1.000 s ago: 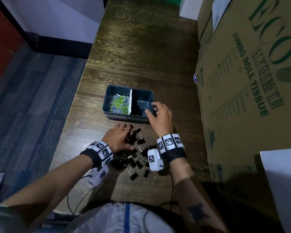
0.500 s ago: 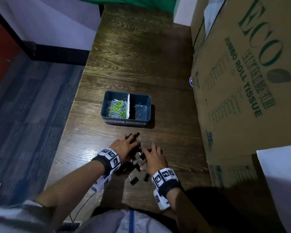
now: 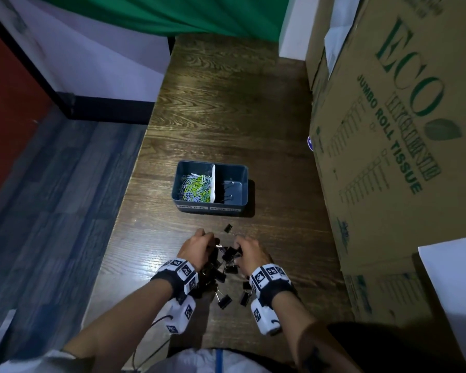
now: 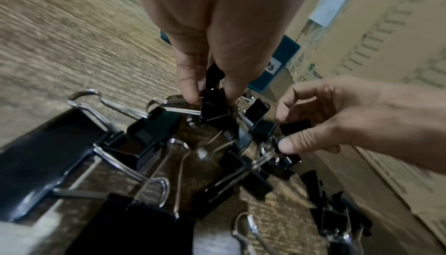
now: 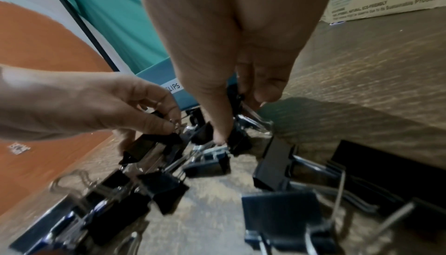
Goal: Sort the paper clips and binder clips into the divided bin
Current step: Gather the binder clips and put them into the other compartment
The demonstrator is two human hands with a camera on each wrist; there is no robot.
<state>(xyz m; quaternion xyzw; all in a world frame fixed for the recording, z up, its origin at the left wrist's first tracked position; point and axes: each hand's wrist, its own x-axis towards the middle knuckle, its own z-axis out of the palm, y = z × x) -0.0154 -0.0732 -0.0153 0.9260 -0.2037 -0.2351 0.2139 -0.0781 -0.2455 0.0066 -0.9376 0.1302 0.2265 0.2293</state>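
Both our hands pinch binder clips from the pile on the table, near the bin.

The binder clips (image 3: 224,267) are black with silver wire handles, heaped between our wrists and pointing every way, no shared long axis; one lies apart (image 3: 228,228) toward the divided bin (image 3: 242,184). Our left hand (image 3: 198,250) grips one clip between thumb and fingers; our right hand (image 3: 250,251) pinches another. Coloured paper clips (image 3: 195,185) fill the bin's left compartment, a few binder clips lie in the right. A large cardboard box (image 3: 401,157) stands along the wooden table (image 3: 226,103) on the right.
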